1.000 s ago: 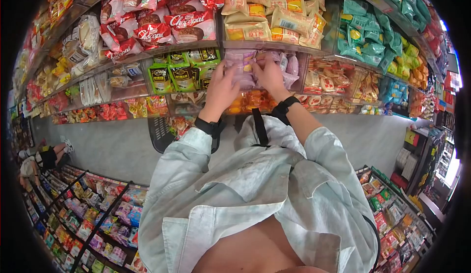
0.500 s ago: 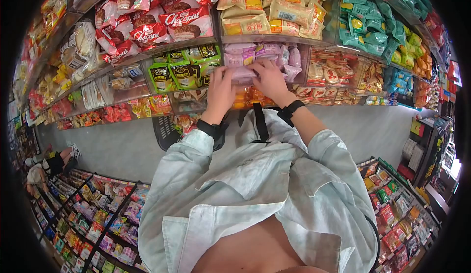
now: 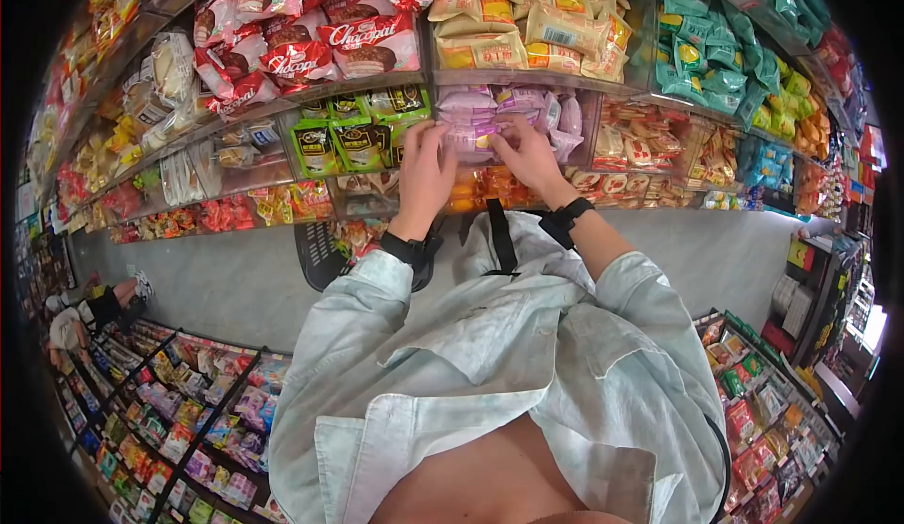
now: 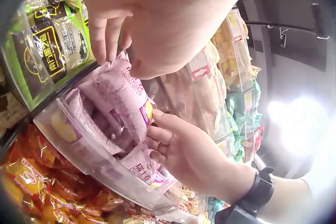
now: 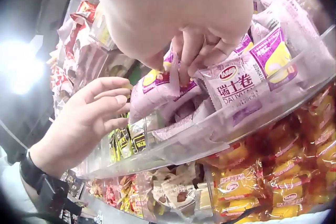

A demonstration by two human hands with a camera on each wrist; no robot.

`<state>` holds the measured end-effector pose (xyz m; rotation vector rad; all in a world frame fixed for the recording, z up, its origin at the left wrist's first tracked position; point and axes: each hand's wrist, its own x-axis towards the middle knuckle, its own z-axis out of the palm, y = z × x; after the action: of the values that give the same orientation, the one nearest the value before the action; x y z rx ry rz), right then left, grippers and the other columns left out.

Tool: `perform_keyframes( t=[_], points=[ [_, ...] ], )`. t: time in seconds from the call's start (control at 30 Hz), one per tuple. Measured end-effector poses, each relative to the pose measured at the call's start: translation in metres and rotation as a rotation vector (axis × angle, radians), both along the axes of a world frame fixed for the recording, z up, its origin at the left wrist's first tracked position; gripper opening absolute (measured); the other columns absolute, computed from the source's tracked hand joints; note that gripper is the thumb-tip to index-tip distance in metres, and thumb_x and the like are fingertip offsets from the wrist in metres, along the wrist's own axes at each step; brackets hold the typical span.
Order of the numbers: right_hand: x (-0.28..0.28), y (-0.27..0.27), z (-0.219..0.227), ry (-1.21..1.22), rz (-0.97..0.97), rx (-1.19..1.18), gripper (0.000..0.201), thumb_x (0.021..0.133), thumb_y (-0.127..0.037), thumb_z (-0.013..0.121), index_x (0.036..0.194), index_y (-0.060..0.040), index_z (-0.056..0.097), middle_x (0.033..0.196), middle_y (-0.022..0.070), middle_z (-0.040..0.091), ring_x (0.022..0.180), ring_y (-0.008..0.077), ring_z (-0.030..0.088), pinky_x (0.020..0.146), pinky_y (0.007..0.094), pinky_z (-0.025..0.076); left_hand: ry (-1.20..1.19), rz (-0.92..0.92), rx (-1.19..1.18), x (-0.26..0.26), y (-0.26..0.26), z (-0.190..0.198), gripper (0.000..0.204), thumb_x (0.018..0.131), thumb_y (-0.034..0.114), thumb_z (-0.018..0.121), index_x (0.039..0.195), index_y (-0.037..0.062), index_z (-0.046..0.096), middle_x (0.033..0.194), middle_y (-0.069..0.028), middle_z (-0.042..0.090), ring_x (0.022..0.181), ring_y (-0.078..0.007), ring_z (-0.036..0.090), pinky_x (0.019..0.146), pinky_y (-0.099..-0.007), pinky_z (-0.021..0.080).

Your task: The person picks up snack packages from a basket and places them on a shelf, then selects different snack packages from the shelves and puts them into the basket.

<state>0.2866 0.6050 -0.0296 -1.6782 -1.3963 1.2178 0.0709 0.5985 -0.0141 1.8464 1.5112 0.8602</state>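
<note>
A lilac-wrapped Swiss roll packet (image 4: 123, 95) lies across the top of others like it, at the front of a clear shelf bin (image 5: 184, 153). My left hand (image 3: 426, 180) pinches its left end between thumb and fingers. At the other end, my right hand (image 3: 532, 164) grips the wrapper, thumb along the near side and fingers bent, as the left wrist view shows. Another Swiss roll packet (image 5: 236, 85) leans against the bin's front wall beside my right fingers. More lilac packets fill the bin underneath and behind.
Green-black packets (image 3: 353, 143) fill the bin on the left. Red Chocopai packs (image 3: 367, 44) and cream packs (image 3: 556, 30) sit on the shelf above. Orange packets (image 5: 286, 182) lie below. A dark basket (image 3: 315, 256) stands on the floor; another person (image 3: 80, 322) is far left.
Both hands have drawn back from deeper in the lilac bin to its front. The lilac packets behind them have come into fuller view, and the right fingers have shifted slightly right.
</note>
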Motion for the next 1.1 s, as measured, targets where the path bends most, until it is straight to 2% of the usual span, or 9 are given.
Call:
perform_keyframes(
  t=[0.1, 0.2, 0.3, 0.53, 0.63, 0.73, 0.8, 1.03, 1.1],
  points=[
    [0.0, 0.002, 0.004, -0.235, 0.111, 0.111, 0.034, 0.09, -0.021, 0.073, 0.12, -0.0061, 0.064, 0.104, 0.0183, 0.071, 0.092, 0.0358, 0.07, 0.095, 0.0441, 0.053, 0.091, -0.034, -0.035, -0.001, -0.005, -0.013, 0.038, 0.091, 0.012, 0.071, 0.127, 0.0062, 0.064, 0.133, -0.0166, 0.053, 0.121, -0.0376, 0.058, 0.1, -0.0448, 0.05],
    [-0.006, 0.005, 0.008, -0.446, 0.115, 0.403, 0.03, 0.087, -0.015, 0.072, 0.116, -0.0089, 0.064, 0.112, 0.0173, 0.066, 0.106, 0.0388, 0.064, 0.099, 0.0476, 0.05, 0.182, -0.067, -0.049, 0.0, -0.011, -0.014, 0.04, 0.088, 0.013, 0.073, 0.126, 0.0061, 0.066, 0.134, -0.0166, 0.052, 0.118, -0.0375, 0.057, 0.099, -0.0454, 0.05],
    [-0.009, 0.017, 0.007, -0.388, 0.135, 0.504, 0.034, 0.084, -0.009, 0.072, 0.117, -0.0125, 0.065, 0.121, 0.0166, 0.059, 0.116, 0.0409, 0.058, 0.098, 0.0499, 0.051, 0.216, -0.054, -0.02, 0.004, -0.013, -0.014, 0.042, 0.085, 0.011, 0.074, 0.127, 0.0064, 0.066, 0.132, -0.0167, 0.052, 0.117, -0.0374, 0.056, 0.099, -0.0451, 0.05],
    [-0.015, 0.038, -0.009, -0.475, 0.103, 0.471, 0.045, 0.083, -0.006, 0.068, 0.127, -0.0159, 0.064, 0.129, 0.0204, 0.058, 0.119, 0.0447, 0.056, 0.101, 0.0515, 0.05, 0.211, -0.021, 0.014, 0.008, -0.009, -0.023, 0.045, 0.085, 0.009, 0.075, 0.128, 0.0076, 0.066, 0.126, -0.0173, 0.051, 0.116, -0.0374, 0.055, 0.1, -0.0445, 0.049],
    [-0.011, 0.042, -0.02, -0.411, 0.125, 0.46, 0.049, 0.084, -0.008, 0.069, 0.132, -0.0162, 0.064, 0.126, 0.0226, 0.06, 0.117, 0.045, 0.058, 0.102, 0.0508, 0.05, 0.219, -0.01, 0.023, 0.01, -0.012, -0.023, 0.045, 0.085, 0.01, 0.075, 0.129, 0.0078, 0.066, 0.126, -0.0181, 0.051, 0.116, -0.0379, 0.055, 0.1, -0.0448, 0.048],
    [-0.005, 0.047, -0.023, -0.284, 0.11, 0.322, 0.051, 0.085, -0.012, 0.069, 0.136, -0.0158, 0.064, 0.123, 0.0237, 0.062, 0.116, 0.0449, 0.059, 0.101, 0.0508, 0.05, 0.221, -0.003, 0.036, 0.01, -0.015, -0.022, 0.047, 0.084, 0.011, 0.076, 0.13, 0.008, 0.065, 0.126, -0.0186, 0.051, 0.118, -0.0391, 0.053, 0.102, -0.046, 0.047],
    [-0.004, 0.049, -0.032, -0.335, 0.094, 0.368, 0.05, 0.085, -0.014, 0.07, 0.135, -0.0144, 0.065, 0.124, 0.0239, 0.062, 0.115, 0.045, 0.06, 0.101, 0.0504, 0.051, 0.226, -0.002, 0.053, 0.01, -0.015, -0.022, 0.048, 0.084, 0.011, 0.076, 0.13, 0.0083, 0.065, 0.127, -0.0188, 0.051, 0.12, -0.04, 0.052, 0.104, -0.0471, 0.046],
    [-0.005, 0.034, 0.01, -0.538, 0.082, 0.458, 0.05, 0.085, -0.021, 0.072, 0.133, -0.0099, 0.065, 0.124, 0.0226, 0.061, 0.117, 0.0446, 0.059, 0.101, 0.0515, 0.05, 0.226, -0.012, 0.076, 0.016, -0.016, -0.013, 0.044, 0.082, 0.012, 0.08, 0.123, 0.0088, 0.066, 0.125, -0.0175, 0.052, 0.12, -0.04, 0.05, 0.104, -0.0476, 0.044],
    [0.0, 0.036, -0.009, -0.511, 0.206, 0.5, 0.052, 0.085, -0.022, 0.073, 0.135, -0.0103, 0.064, 0.13, 0.0227, 0.06, 0.121, 0.0442, 0.058, 0.103, 0.0524, 0.049, 0.223, -0.019, 0.079, 0.016, -0.015, -0.014, 0.04, 0.081, 0.012, 0.08, 0.118, 0.0087, 0.067, 0.121, -0.0164, 0.053, 0.116, -0.0389, 0.051, 0.1, -0.0471, 0.045]
  ],
)
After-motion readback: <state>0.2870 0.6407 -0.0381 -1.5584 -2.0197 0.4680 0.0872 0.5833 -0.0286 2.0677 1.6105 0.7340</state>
